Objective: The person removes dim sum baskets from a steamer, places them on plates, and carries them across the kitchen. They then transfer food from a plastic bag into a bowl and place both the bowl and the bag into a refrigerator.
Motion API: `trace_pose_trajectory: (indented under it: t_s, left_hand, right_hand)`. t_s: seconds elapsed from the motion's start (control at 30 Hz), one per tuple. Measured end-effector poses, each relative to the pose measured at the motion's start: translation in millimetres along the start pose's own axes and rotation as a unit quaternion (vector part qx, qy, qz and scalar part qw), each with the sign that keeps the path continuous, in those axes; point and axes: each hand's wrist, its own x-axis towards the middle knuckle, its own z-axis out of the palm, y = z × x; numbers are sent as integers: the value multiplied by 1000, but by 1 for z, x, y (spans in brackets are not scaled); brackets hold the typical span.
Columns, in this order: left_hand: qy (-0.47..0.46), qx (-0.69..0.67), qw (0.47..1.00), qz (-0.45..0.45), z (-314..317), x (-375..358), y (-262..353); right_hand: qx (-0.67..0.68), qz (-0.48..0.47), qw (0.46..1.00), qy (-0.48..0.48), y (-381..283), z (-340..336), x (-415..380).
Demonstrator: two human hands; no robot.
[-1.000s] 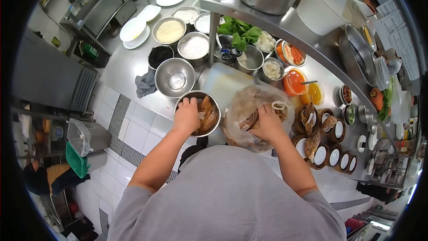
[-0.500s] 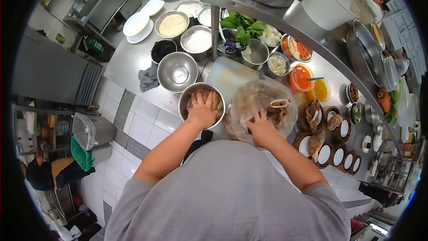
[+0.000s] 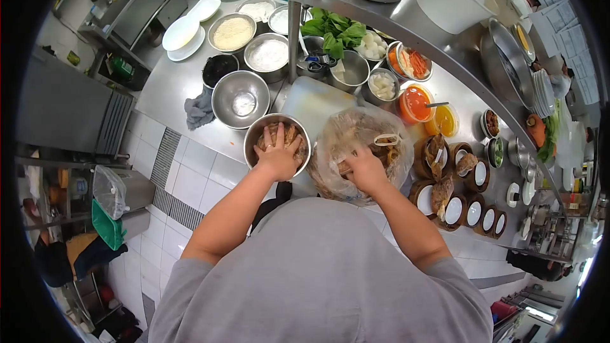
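Steel shines along the rim of the pot [image 3: 251, 141], which stands near the counter's [image 3: 171, 89] edge with brown pieces [image 3: 291, 132] inside. The left hand [image 3: 277, 154] lies on these pieces, open, its fingers spread. At the pot's three o'clock, just beside it, sits a clear bag [image 3: 337, 130] of similar chunks [image 3: 387, 155]. The right hand [image 3: 365, 168] is at the bag, its fingers bent; I cannot tell whether they grip a chunk, pinch the film or only rest there.

The pieces look moist, so they are probably soft, rather slippery and apt to tear if squeezed; scooping each from beneath with a broad palm should suit. The bag is limp and likely heavy at its base: better supported from below than lifted by the pale loop [image 3: 386, 140] at its one o'clock.

A bowl [image 3: 219, 98] stands at the pot's eleven o'clock, a grey cloth [image 3: 200, 111] at its ten. From the bag, a board [image 3: 318, 103] lies towards eleven and red sauce [image 3: 416, 103] between one and two.
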Motion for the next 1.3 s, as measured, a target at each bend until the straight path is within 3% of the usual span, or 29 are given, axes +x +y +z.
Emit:
trace_pose_trajectory:
  t_s: [0.1, 0.17, 0.2, 0.27, 0.3, 0.37, 0.4, 0.47, 0.5, 0.57, 0.63, 0.73, 0.77, 0.8, 0.83, 0.9, 0.93, 1.0, 1.03, 1.07, 1.1, 1.2, 1.23, 1.27, 1.3]
  left_hand:
    - [14, 46, 999, -1, -6, -7, 2]
    - [94, 76, 993, 6, -8, -13, 6]
    - [91, 75, 993, 10, -12, -19, 6]
    - [180, -155, 966, 105, -30, -34, 3]
    - [178, -154, 966, 108, -44, -45, 7]
    - [236, -274, 895, 262, -73, -72, 17]
    - [236, -272, 895, 264, -87, -85, 24]
    - [198, -413, 807, 373, -104, -105, 39]
    - [198, -412, 808, 372, -101, -104, 41]
    - [263, -392, 820, 324, -96, -98, 39]
    - [178, -443, 845, 241, -100, -91, 11]
    - [187, -487, 808, 272, -89, -80, -38]
    - [261, -283, 871, 306, -75, -72, -54]
    - [320, -64, 889, 322, -59, -66, -66]
    - [322, -65, 889, 319, -45, -67, -73]
    - [278, -132, 906, 289, -9, -76, -83]
    - [279, -133, 906, 291, 18, -77, -92]
    - [384, -226, 860, 248, 63, -77, -109]
    - [381, -229, 860, 251, 48, -81, -95]
    - [424, -196, 851, 240, 32, -83, -79]
    - [466, -162, 839, 227, 13, -82, -62]
    - [390, -114, 895, 186, 8, -64, -52]
    - [338, -114, 918, 175, 12, -58, -53]
    - [352, -111, 912, 180, 17, -53, -56]
    - [355, -111, 912, 174, 16, -50, -56]
  right_hand:
    - [61, 3, 995, 74, 10, -3, -10]
    - [126, 108, 966, 200, 10, -26, -23]
    - [125, 111, 966, 199, 16, -36, -30]
    - [158, 123, 897, 395, 27, -59, -37]
    - [184, 144, 863, 449, 17, -77, -39]
    - [346, 122, 776, 513, 8, -91, -30]
    - [346, 123, 775, 515, -3, -99, -21]
    - [408, 77, 733, 539, -45, -110, 1]
    - [508, 52, 713, 480, -75, -117, 10]
    - [553, 8, 715, 428, -106, -99, 38]
    - [482, -65, 768, 416, -121, -91, 60]
    - [503, -68, 766, 395, -134, -91, 77]
    - [466, -74, 803, 364, -133, -89, 81]
    - [427, -80, 838, 331, -133, -84, 85]
    - [427, -82, 839, 328, -134, -77, 87]
    - [206, -86, 947, 231, -135, -52, 93]
    - [148, -85, 971, 169, -134, -36, 92]
    - [122, -106, 980, 120, -123, 4, 88]
    - [97, -132, 984, 67, -124, 4, 85]
    - [107, -175, 970, 134, -118, 0, 81]
    - [147, -155, 964, 156, -120, -27, 70]
    - [224, -36, 930, 287, -86, -56, 14]
    - [221, 107, 961, 127, -68, -70, 3]
    - [205, 244, 947, -39, -54, -82, -3]
    - [204, 239, 949, -41, -36, -68, -7]
